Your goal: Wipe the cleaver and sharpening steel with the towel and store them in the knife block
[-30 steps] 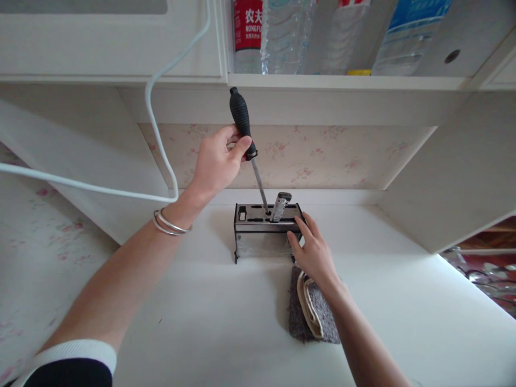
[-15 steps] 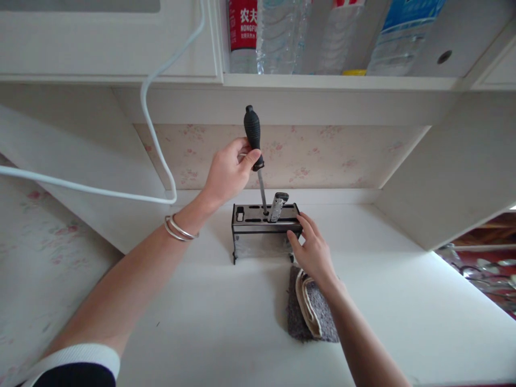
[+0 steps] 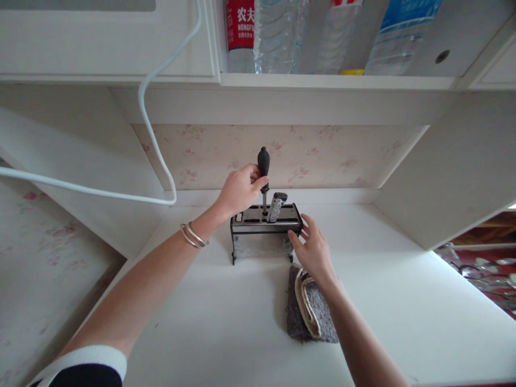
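My left hand (image 3: 242,188) is closed round the lower part of the black handle of a sharpening steel (image 3: 263,160). Its metal rod points down into a hole in the slotted top of a knife rack (image 3: 252,228), and most of the rod is hidden inside. Right beside the rod, a short grey piece with a black end (image 3: 277,207), perhaps a knife handle, sticks up tilted from the rack. My right hand (image 3: 312,247) holds the rack's right end, thumb at the front and fingers round the side.
A folded grey towel (image 3: 312,306) lies on the white counter (image 3: 209,322) by my right forearm. Several water bottles (image 3: 278,37) stand on the shelf above. A white cable (image 3: 151,126) hangs at the left. At the far right is a pile of cutlery (image 3: 489,274).
My left hand has moved down and slightly right, and the sharpening steel has sunk deeper into the rack and stands more upright. My right hand's fingers have shifted slightly at the rack's end.
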`<move>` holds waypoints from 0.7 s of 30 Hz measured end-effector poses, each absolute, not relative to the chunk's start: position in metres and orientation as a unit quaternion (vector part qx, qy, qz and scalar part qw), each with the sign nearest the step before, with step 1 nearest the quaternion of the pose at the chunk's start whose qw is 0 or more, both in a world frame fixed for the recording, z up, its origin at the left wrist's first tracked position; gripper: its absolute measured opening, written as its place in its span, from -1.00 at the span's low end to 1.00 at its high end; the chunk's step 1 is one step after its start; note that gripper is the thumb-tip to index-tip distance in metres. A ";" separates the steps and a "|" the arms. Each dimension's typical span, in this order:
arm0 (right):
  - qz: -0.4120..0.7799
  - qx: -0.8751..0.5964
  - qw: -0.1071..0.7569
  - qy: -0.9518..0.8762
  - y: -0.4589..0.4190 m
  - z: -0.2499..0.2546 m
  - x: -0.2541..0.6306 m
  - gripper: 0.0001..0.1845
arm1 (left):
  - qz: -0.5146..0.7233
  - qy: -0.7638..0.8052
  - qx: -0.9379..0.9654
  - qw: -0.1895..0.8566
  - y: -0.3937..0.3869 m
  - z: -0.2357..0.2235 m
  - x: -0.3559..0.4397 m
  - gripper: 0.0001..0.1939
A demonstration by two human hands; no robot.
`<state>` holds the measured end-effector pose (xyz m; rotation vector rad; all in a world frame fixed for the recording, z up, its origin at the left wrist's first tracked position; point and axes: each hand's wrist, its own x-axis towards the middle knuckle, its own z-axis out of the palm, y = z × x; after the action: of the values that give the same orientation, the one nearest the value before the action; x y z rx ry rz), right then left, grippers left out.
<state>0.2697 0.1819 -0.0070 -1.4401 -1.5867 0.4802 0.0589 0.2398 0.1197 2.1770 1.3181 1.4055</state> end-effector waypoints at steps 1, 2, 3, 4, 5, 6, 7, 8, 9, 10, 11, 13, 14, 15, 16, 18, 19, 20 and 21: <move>0.205 -0.583 0.457 -0.640 0.182 -0.008 0.270 -0.35 | 0.477 0.454 0.742 0.125 0.239 0.113 0.059 -0.85; 0.214 -0.580 0.461 -0.636 0.183 -0.009 0.270 -0.35 | 0.477 0.456 0.740 0.130 0.237 0.107 0.058 -0.85; 0.223 -0.575 0.470 -0.631 0.183 -0.010 0.271 -0.35 | 0.477 0.458 0.738 0.132 0.235 0.102 0.058 -0.85; 0.233 -0.567 0.482 -0.626 0.184 -0.012 0.272 -0.34 | 0.478 0.460 0.737 0.132 0.233 0.098 0.059 -0.85; 0.245 -0.557 0.495 -0.620 0.186 -0.013 0.273 -0.35 | 0.476 0.463 0.736 0.129 0.232 0.095 0.059 -0.84; 0.257 -0.546 0.509 -0.614 0.187 -0.014 0.273 -0.36 | 0.471 0.468 0.737 0.123 0.231 0.093 0.059 -0.84; 0.268 -0.537 0.521 -0.607 0.188 -0.015 0.274 -0.37 | 0.463 0.474 0.740 0.116 0.230 0.091 0.060 -0.84; 0.275 -0.530 0.531 -0.601 0.189 -0.016 0.275 -0.39 | 0.453 0.479 0.744 0.109 0.230 0.089 0.060 -0.84; 0.278 -0.526 0.541 -0.595 0.189 -0.017 0.276 -0.41 | 0.444 0.484 0.747 0.104 0.230 0.086 0.061 -0.85; 0.279 -0.523 0.550 -0.589 0.190 -0.018 0.277 -0.43 | 0.436 0.488 0.750 0.099 0.230 0.084 0.061 -0.85; 0.280 -0.521 0.556 -0.583 0.190 -0.019 0.278 -0.44 | 0.431 0.491 0.751 0.096 0.229 0.082 0.061 -0.86; 0.292 -0.520 0.560 -0.575 0.191 -0.023 0.281 -0.44 | 0.428 0.495 0.751 0.091 0.229 0.077 0.062 -0.86; 0.302 -0.522 0.557 -0.571 0.191 -0.025 0.282 -0.42 | 0.428 0.497 0.750 0.086 0.229 0.074 0.062 -0.86; 0.314 -0.527 0.550 -0.567 0.192 -0.028 0.283 -0.39 | 0.427 0.499 0.750 0.080 0.228 0.073 0.063 -0.85; 0.326 -0.536 0.538 -0.563 0.192 -0.031 0.285 -0.36 | 0.426 0.502 0.749 0.073 0.228 0.071 0.063 -0.84; 0.350 -0.559 0.507 -0.555 0.193 -0.037 0.288 -0.30 | 0.424 0.506 0.749 0.055 0.228 0.068 0.063 -0.84; 0.359 -0.569 0.492 -0.552 0.193 -0.039 0.290 -0.28 | 0.421 0.507 0.751 0.047 0.228 0.067 0.063 -0.85; 0.367 -0.577 0.478 -0.551 0.193 -0.040 0.291 -0.27 | 0.417 0.506 0.754 0.039 0.227 0.066 0.063 -0.86; 0.373 -0.583 0.466 -0.552 0.192 -0.041 0.293 -0.27 | 0.413 0.506 0.757 0.032 0.227 0.065 0.062 -0.88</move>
<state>0.2933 0.1923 -0.0410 -1.4300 -1.3543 0.9155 0.0624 0.2273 0.0649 2.3295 1.5565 1.2720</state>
